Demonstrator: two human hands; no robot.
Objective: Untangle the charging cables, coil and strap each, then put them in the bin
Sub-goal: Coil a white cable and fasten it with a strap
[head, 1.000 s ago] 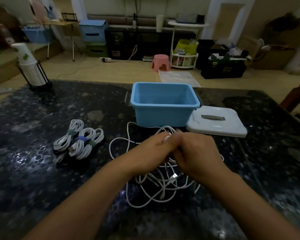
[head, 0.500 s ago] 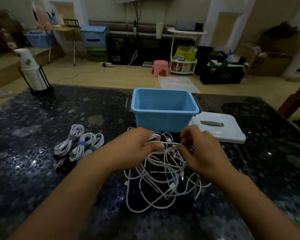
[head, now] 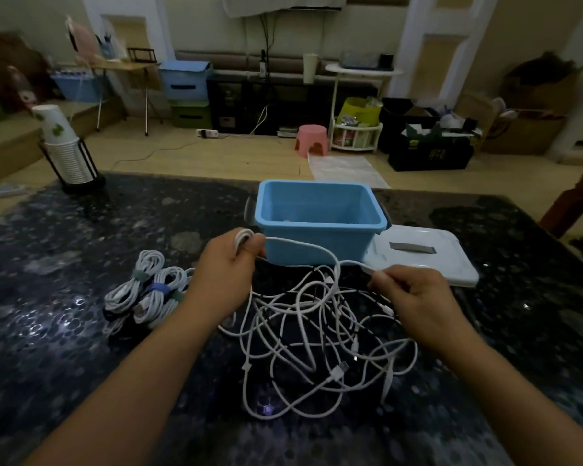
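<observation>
The left hand [head: 228, 264] is gripping a few small loops of thin white charging cable [head: 300, 245] – the right hand [head: 414, 295] is pinching its plug end above the tangled white cable heap [head: 317, 338] lying on the dark speckled worktop [head: 81, 348] before the light blue plastic bin [head: 317, 223]

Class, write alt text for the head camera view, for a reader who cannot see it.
A person's left hand grips small loops of white cable while the right hand pinches the same cable further along, above a tangled pile of white cables on a dark table. Strapped coils lie left; a blue bin and white lid sit behind.
</observation>
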